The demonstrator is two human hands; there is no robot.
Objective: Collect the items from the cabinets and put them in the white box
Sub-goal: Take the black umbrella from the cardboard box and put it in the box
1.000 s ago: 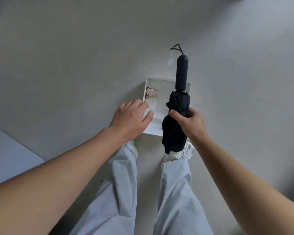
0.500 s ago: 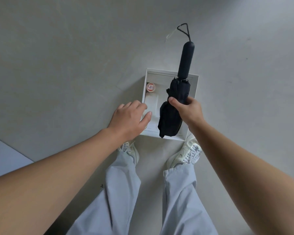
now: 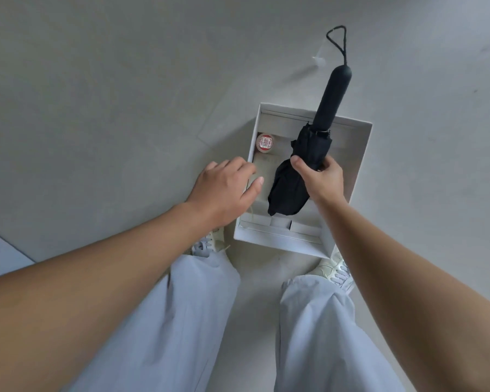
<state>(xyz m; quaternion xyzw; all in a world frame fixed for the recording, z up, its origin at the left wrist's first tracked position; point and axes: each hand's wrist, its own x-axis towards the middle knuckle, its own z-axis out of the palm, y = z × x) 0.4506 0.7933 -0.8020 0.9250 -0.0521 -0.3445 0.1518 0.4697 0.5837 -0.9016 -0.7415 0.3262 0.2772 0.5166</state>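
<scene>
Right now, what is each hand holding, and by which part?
The right hand grips the folded black umbrella around its canopy. The left hand, beside the white box, holds nothing.

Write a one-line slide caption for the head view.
Right hand grips a folded black fabric umbrella over the open white cardboard box; left hand open at its rim.

Nothing I can read. Red print on the round cap in the box, too blurred to make out.
</scene>
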